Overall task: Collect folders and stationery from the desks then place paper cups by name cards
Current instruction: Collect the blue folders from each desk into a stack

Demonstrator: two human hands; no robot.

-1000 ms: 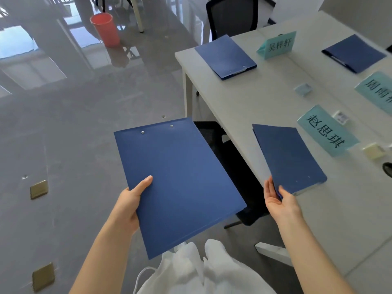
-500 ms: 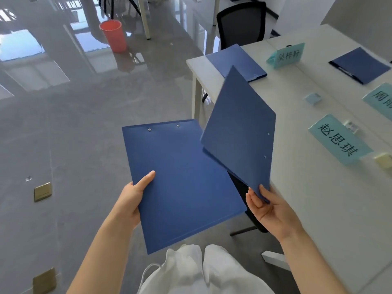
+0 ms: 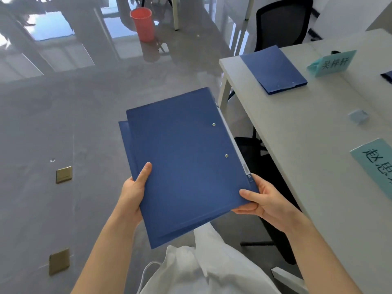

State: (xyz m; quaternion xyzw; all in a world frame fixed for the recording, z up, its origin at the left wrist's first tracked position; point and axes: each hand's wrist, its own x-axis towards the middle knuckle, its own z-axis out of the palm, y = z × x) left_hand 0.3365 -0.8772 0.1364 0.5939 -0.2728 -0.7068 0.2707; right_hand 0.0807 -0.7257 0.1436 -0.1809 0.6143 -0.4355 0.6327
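left hand (image 3: 132, 194): thumb laid flat on top of the upper flat blue folder (image 3: 186, 164), remaining fingers hidden beneath the stack, so it grips the left edge. right hand (image 3: 262, 200): thumb pressed on the near right corner of that same folder, fingers curled under, pinching the corner. the upper folder lies on a second blue folder (image 3: 123, 134), offset slightly (only its left strip and near edge show). both are held in the air over the grey glossy floor (image 3: 63, 124), beside the pale grey desk (image 3: 297, 134), not touching it.

on the desk: a third blue folder (image 3: 273, 70) near the far corner; two teal paper name cards, one far (image 3: 332, 62), one near (image 3: 377, 166), partly cut by the frame; a small pale blue block (image 3: 358, 116) between the cards. a dark blue edge at the right border cannot be identified.

around: black mesh office chair (image 3: 282, 24) behind the desk, red plastic bucket (image 3: 143, 23) on the floor, two brass floor plates (image 3: 63, 174), white garment (image 3: 203, 270) at the bottom.

count: folders 3, name cards 2.
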